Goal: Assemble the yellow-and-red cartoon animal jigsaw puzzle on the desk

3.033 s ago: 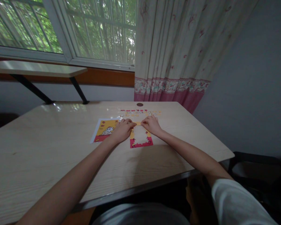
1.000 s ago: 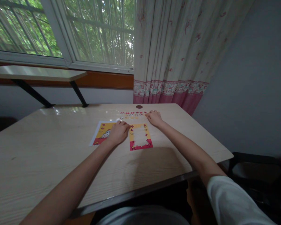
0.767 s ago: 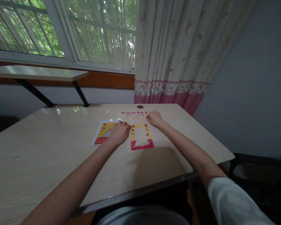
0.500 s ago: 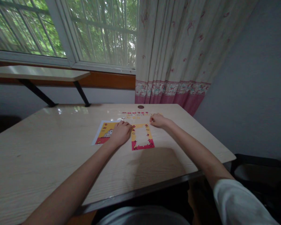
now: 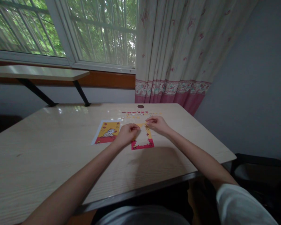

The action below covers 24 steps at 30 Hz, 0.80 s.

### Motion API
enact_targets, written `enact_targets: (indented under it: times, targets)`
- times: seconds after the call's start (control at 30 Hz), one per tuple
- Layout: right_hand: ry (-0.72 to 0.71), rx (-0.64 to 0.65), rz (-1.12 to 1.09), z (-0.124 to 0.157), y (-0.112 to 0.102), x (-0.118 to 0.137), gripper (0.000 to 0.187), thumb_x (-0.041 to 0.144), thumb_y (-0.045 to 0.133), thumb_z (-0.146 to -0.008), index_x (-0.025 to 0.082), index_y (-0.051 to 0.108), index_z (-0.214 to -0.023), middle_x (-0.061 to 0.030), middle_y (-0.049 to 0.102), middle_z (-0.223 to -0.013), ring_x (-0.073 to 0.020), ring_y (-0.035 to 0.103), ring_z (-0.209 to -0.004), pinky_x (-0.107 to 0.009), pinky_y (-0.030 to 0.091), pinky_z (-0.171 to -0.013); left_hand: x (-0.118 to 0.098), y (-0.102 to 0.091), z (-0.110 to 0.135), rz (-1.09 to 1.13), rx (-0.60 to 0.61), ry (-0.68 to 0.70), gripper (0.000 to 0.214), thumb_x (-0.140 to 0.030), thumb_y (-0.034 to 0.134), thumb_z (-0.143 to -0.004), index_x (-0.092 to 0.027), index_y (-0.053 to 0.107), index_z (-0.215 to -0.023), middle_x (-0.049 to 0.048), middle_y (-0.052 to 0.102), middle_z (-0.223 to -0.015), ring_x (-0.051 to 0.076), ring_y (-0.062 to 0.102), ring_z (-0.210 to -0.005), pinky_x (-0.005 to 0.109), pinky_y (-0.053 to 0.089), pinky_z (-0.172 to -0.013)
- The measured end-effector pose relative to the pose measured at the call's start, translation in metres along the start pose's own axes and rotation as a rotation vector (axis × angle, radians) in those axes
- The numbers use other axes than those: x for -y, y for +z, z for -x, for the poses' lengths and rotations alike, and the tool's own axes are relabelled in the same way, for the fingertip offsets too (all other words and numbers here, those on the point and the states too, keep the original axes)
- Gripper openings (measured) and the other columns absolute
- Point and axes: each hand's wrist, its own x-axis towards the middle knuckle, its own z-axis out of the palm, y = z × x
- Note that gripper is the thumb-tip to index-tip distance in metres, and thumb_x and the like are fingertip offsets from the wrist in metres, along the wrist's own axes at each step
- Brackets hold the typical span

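A jigsaw puzzle frame [image 5: 142, 147], yellow above and red below, lies on the table with a gap in its middle. Over its upper left edge is my left hand [image 5: 127, 133], closed, fingertips together; whatever it may pinch is too small to make out. My right hand [image 5: 158, 124] is at the frame's upper right corner, its thumb and fingers drawn together; I cannot make out what they hold. Left of the frame is a picture sheet [image 5: 107, 132] of a white animal on yellow and red. Loose puzzle pieces [image 5: 133, 112] lie in rows beyond my hands.
The wooden table [image 5: 84, 168] reaches to the curtain [image 5: 168, 62] and the wall below the window [image 5: 103, 34]. A dark round disc [image 5: 140, 106] sits near its far edge. A raised shelf [image 5: 42, 73] on black legs stands at the back left. A dark chair [image 5: 255, 161] is at the right.
My left hand has shifted right from the sheet's edge onto the frame, uncovering more of the picture. My right hand has come left and nearer, from beside the loose pieces to the frame's corner.
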Motion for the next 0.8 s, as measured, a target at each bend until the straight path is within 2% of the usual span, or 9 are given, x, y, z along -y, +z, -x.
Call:
enact_targets:
  times: [0.1,0.23,0.37,0.57,0.7,0.8]
  targets:
    - [0.033,0.015,-0.158,0.007,0.018,0.007,0.030,0.038,0.069,-0.066,0.015,0.067,-0.086,-0.0032,0.065,-0.070,-0.0128,0.058,-0.062,-0.025,0.045,-0.057,-0.003,0.004,0.001,0.145,-0.017,-0.060,0.023,-0.032,0.055,-0.076,-0.015,0.069,-0.078,0.0042,0.067,-0.072,0.015,0.055,-0.064,0.027,0.042,-0.061]
    - [-0.001,0.002,-0.150,0.015,0.028,0.016,0.030,0.040,0.069,-0.069,0.016,0.068,-0.087,-0.0046,0.068,-0.076,-0.0134,0.060,-0.065,-0.025,0.046,-0.057,-0.002,0.004,0.000,0.291,-0.019,-0.047,0.024,-0.036,0.057,-0.072,-0.014,0.066,-0.073,0.0033,0.064,-0.069,0.014,0.053,-0.063,0.026,0.040,-0.060]
    - [-0.199,-0.033,0.095,0.018,0.021,0.022,0.023,0.036,0.069,-0.074,0.019,0.071,-0.089,-0.0048,0.070,-0.085,-0.0147,0.061,-0.075,-0.028,0.047,-0.069,-0.001,0.001,-0.001,0.360,-0.042,-0.038,0.026,-0.039,0.058,-0.070,-0.014,0.063,-0.067,0.0010,0.060,-0.063,0.012,0.049,-0.059,0.026,0.037,-0.058]
    - [-0.563,-0.093,0.500,0.019,0.008,0.023,0.017,0.035,0.065,-0.081,0.021,0.070,-0.090,-0.0043,0.069,-0.084,-0.0165,0.060,-0.080,-0.032,0.041,-0.077,0.000,-0.001,-0.002,0.349,-0.027,0.004,0.027,-0.040,0.059,-0.071,-0.014,0.064,-0.069,0.0015,0.061,-0.064,0.013,0.050,-0.060,0.026,0.038,-0.060]
    - [-0.644,-0.154,0.628,0.021,0.002,0.024,0.021,0.037,0.058,-0.086,0.021,0.069,-0.092,-0.0050,0.069,-0.086,-0.0172,0.059,-0.083,-0.033,0.038,-0.078,0.008,-0.001,-0.004,0.306,-0.053,0.032,0.030,-0.042,0.057,-0.075,-0.014,0.068,-0.079,0.0050,0.065,-0.073,0.016,0.055,-0.068,0.029,0.042,-0.065]
    - [-0.668,-0.224,0.637,0.022,-0.003,0.025,0.022,0.039,0.057,-0.086,0.022,0.069,-0.093,-0.0049,0.069,-0.086,-0.0170,0.059,-0.082,-0.033,0.038,-0.078,0.019,-0.004,-0.006,0.140,-0.099,0.027,0.027,-0.034,0.053,-0.079,-0.015,0.068,-0.089,0.0072,0.067,-0.084,0.018,0.057,-0.074,0.031,0.045,-0.071]
